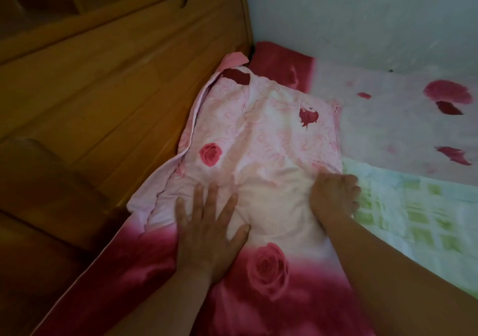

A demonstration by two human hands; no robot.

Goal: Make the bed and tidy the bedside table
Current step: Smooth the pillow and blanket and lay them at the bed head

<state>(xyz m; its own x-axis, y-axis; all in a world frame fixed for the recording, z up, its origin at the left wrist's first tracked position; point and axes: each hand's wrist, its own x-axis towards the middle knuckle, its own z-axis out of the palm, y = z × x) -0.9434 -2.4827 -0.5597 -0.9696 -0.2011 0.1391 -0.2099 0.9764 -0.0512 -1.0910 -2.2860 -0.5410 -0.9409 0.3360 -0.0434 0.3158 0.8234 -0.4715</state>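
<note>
Left of both hands stands the wooden headboard [116, 82], dim, with a blurred brown shape low beside it that is hard to make out. The left hand [207, 235] lies flat, fingers straight and spread, pressing the near part of the pillow [258, 139], pink cloth with red roses. The pillow stretches away from this hand toward the headboard. The right hand [333, 193] has its fingers curled on the pillow's right edge; the fingertips are partly hidden. Just right of this grip lies a green checked blanket [413, 219], and beyond it the rose-printed sheet [401, 129], cut off by the frame.
</note>
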